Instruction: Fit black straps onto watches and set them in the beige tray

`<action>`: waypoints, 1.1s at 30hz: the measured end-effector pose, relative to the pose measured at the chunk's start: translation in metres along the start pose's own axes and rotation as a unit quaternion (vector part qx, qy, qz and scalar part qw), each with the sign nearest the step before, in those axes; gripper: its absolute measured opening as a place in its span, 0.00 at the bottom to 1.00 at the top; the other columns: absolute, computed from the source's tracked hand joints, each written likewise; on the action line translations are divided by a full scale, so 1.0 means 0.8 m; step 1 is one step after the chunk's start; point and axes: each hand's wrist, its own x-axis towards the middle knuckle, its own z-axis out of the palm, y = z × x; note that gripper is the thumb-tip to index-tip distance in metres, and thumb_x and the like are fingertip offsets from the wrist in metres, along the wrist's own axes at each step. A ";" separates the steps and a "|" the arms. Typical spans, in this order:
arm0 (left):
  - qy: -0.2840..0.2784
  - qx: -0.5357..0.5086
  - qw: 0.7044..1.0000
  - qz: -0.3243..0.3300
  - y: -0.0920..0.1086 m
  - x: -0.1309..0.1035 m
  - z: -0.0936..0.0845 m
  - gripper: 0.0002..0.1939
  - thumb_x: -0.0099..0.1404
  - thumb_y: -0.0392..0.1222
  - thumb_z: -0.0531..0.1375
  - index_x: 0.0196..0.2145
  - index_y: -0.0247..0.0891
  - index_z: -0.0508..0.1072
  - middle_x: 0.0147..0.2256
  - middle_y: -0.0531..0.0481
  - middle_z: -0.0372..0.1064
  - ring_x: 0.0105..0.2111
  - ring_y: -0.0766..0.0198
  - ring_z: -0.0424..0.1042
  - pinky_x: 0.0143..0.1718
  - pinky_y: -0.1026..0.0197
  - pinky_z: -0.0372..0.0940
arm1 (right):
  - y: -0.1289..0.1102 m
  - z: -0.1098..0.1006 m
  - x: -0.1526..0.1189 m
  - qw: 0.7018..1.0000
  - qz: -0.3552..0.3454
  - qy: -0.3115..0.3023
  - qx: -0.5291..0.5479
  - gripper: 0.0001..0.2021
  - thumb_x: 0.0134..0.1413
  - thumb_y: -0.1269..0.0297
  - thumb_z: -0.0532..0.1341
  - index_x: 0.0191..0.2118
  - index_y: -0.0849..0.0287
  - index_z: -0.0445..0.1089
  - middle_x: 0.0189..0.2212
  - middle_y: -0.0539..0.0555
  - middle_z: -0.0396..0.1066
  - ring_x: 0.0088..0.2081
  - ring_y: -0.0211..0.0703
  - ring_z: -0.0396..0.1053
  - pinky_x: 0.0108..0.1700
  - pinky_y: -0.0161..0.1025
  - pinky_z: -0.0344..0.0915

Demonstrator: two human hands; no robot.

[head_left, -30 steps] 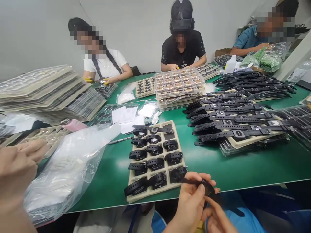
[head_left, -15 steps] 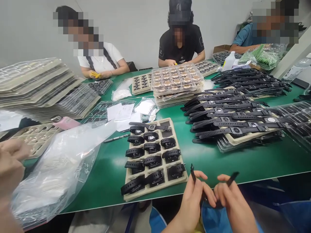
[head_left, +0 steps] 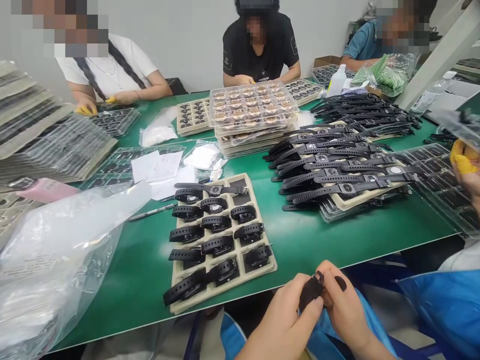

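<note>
Fingers are covering most of the black watch point(head_left: 311, 291) being held between the left hand point(head_left: 281, 315) and the right hand point(head_left: 345, 306); its face is not showing, and the small parts near the buckle are too dark and blurred to make out. The left hand is gripping the watch from its side, fingers curling in and thumb pressing along the dark surface. The right hand is also closed, pinching the strap near the buckle, and a rounded black strap end is poking out past its fingers. The two hands are almost touching over the lap, just off the near edge of the green table point(head_left: 296, 240).

Left of the left hand, a beige tray point(head_left: 243, 280) is holding rows of watches with looped straps, and one watch point(head_left: 215, 190) is lying flat across its far end. Farther left, a clear plastic bag point(head_left: 75, 240) is partly covering a pink bottle point(head_left: 48, 191), and the frame is cutting off a stack of trays point(head_left: 56, 135). Beyond the right hand, a heap of watches point(head_left: 345, 172) is lying on more trays. Well to its right, a co-worker's hand point(head_left: 465, 157) with yellow fingertips is being cropped by the frame.
</note>
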 end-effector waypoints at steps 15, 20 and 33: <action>0.222 -0.481 0.842 0.102 -0.028 0.005 0.028 0.09 0.65 0.48 0.71 0.34 0.42 0.77 0.26 0.56 0.77 0.27 0.65 0.77 0.49 0.48 0.75 | 0.001 -0.007 0.000 0.991 -0.135 0.023 -0.005 0.19 0.71 0.45 0.54 0.40 0.53 0.73 0.29 0.51 0.64 0.34 0.45 0.63 0.39 0.41 0.64; 0.317 -0.518 0.789 0.094 -0.006 0.005 0.006 0.12 0.63 0.52 0.71 0.38 0.45 0.76 0.25 0.60 0.76 0.16 0.70 0.72 0.21 0.67 0.72 | -0.003 -0.021 -0.009 0.980 -0.145 -0.119 -0.061 0.20 0.66 0.41 0.60 0.38 0.53 0.77 0.27 0.53 0.70 0.32 0.46 0.66 0.35 0.39 0.65; 0.266 -0.220 0.936 0.073 -0.026 -0.006 0.004 0.18 0.73 0.51 0.60 0.55 0.42 0.77 0.37 0.45 0.82 0.34 0.58 0.79 0.40 0.60 0.74 | -0.020 -0.013 -0.011 0.898 -0.390 -0.112 -0.168 0.08 0.64 0.52 0.67 0.46 0.44 0.78 0.36 0.56 0.80 0.37 0.52 0.76 0.42 0.51 0.74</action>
